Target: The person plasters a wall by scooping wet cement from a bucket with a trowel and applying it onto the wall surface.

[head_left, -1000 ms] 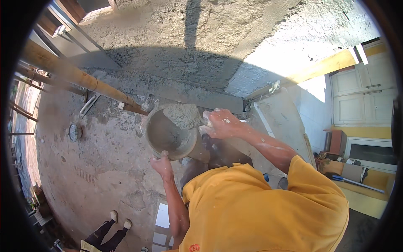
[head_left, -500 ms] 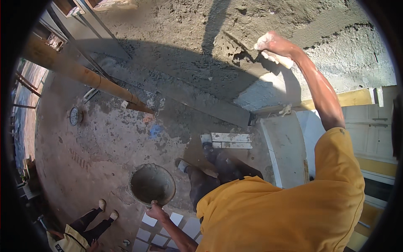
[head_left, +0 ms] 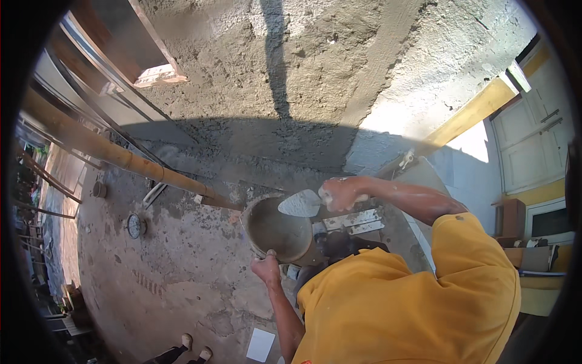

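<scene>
My left hand (head_left: 267, 269) is closed on the near rim of a round grey bucket (head_left: 247, 229), its thumb over the edge. Wet grey mortar (head_left: 277, 233) lies inside. My right hand (head_left: 343, 194) grips a trowel by its handle, most of which my fingers hide. The trowel's pointed blade (head_left: 299, 204), smeared with mortar, is over the bucket's right rim. Whether it touches the mortar, I cannot tell. Ahead stands a wall with rough, freshly plastered mortar (head_left: 315, 79), partly in shadow.
A bamboo pole (head_left: 139, 165) slants in from the left. White-splashed boards (head_left: 357, 221) lie by my legs. A round pail (head_left: 134, 225) stands on the stained floor at left. Another person's feet (head_left: 197, 347) show at the bottom. White doors (head_left: 533, 148) are at right.
My right hand has brought the trowel down from the wall to the bucket. My left hand has raised the bucket and moved it right. The view has shifted too.
</scene>
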Demonstrator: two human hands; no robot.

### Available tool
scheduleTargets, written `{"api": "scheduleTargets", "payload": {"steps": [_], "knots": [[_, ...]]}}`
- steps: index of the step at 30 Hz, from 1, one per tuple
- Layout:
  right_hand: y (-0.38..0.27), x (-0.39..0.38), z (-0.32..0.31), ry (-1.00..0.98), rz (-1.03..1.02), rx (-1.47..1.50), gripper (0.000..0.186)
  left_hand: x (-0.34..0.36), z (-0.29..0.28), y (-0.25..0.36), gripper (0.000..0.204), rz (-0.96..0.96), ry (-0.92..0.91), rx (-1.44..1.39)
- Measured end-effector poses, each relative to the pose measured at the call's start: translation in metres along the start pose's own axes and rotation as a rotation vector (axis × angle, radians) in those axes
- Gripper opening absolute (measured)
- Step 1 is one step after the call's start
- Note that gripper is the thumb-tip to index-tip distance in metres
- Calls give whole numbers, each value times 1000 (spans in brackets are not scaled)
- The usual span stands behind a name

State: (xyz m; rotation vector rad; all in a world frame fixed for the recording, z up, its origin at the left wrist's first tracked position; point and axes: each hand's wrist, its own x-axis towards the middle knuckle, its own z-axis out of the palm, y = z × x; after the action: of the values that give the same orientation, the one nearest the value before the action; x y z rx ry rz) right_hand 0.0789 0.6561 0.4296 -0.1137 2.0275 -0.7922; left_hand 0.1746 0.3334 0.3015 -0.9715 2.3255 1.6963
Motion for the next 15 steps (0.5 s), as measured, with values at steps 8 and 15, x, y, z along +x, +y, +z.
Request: {"api": "scheduleTargets", "payload": {"steps": [8,15], "knots": [[-19,22,130,868,-603,-692,9,3,18,106,21,420,-410,234],[-15,33,126,1067,-530,-689,6,0,1,156,18,528,-515,183]]}}
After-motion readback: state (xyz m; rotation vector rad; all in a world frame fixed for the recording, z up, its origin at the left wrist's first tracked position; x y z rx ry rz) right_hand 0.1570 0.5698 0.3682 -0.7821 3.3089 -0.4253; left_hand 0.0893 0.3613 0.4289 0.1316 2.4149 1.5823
